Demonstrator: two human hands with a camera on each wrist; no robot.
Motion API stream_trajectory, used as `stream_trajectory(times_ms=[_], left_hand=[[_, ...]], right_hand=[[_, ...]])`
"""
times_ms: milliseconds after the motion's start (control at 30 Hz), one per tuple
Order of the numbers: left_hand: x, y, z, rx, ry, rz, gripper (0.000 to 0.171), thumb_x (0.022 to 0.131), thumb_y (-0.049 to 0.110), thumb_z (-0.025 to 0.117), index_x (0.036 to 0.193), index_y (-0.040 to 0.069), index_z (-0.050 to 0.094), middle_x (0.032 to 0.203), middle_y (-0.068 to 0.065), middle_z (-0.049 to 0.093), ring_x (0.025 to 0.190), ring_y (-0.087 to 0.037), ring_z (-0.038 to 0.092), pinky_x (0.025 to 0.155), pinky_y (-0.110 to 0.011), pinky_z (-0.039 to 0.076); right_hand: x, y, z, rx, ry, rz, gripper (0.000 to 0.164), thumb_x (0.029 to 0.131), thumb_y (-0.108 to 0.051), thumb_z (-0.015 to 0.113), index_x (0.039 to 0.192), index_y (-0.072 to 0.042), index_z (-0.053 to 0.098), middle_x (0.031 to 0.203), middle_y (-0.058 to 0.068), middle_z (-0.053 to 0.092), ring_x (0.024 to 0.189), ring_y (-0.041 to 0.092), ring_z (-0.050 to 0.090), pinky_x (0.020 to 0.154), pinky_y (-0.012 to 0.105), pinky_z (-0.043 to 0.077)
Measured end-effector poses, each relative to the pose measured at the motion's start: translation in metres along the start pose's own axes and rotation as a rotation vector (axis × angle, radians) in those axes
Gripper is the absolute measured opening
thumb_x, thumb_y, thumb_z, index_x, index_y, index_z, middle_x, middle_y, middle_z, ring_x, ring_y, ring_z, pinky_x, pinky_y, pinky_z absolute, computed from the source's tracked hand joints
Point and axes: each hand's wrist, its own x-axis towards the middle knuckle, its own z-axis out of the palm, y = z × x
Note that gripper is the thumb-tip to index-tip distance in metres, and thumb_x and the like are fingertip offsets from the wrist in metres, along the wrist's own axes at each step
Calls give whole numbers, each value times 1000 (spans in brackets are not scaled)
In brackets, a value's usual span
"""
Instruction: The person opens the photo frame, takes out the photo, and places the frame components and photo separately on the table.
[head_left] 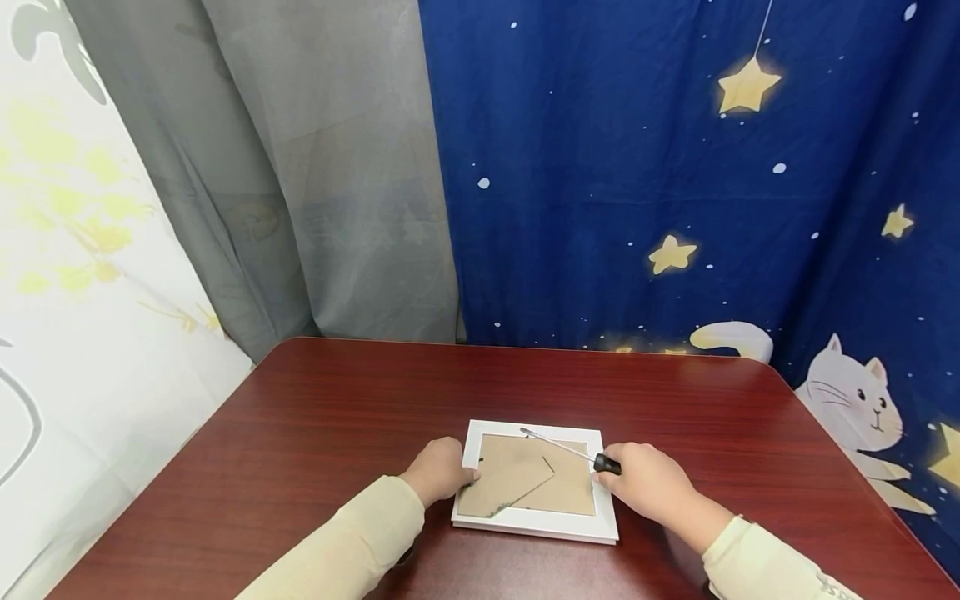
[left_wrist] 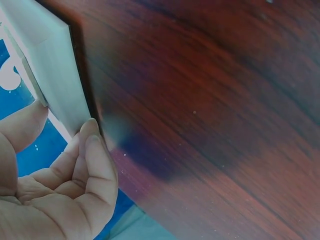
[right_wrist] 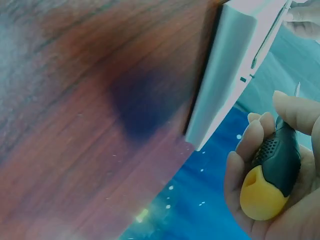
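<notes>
A white picture frame (head_left: 540, 523) lies back side up on the table, its brown backing board (head_left: 573, 492) showing, with a stand flap outlined on it. My left hand (head_left: 438, 472) grips the frame's left edge, thumb on top; the left wrist view shows the fingers (left_wrist: 100, 170) against its white side. In my right hand (head_left: 648, 483) is a screwdriver (head_left: 606, 464) with a black and yellow handle (right_wrist: 272, 175). Its metal shaft (head_left: 558, 442) points left across the upper part of the frame. Whether the tip touches the frame I cannot tell.
The dark red wooden table (head_left: 337, 400) extends around the frame on all sides. Behind it hang a grey curtain (head_left: 352, 167) and a blue curtain (head_left: 570, 208) with stars and a cat. White patterned cloth (head_left: 97, 333) hangs at the left.
</notes>
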Motion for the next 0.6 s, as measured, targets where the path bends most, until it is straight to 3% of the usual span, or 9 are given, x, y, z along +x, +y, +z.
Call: stream_trajectory(times_ms=[400,600], left_hand=[[1,-1,1,1,4,6,29,80,18,77,71,0,57,63,-5,50,58,-17,45,58,-31,45],[2,-1,1,2,3,16,29,80,19,78,72,0,57,63,-5,50,59,-17,45,59,-32,46]], right_hand=[[3,-15,-3,-176,25,-98,18,79,-24,79,73,-19,62,65,-5,55,59,11,47,51,35,39],[7,-20,0,-206,11,-121,24,78,-25,79,69,-20,58,60,-6,49,58,13,43,50,36,37]])
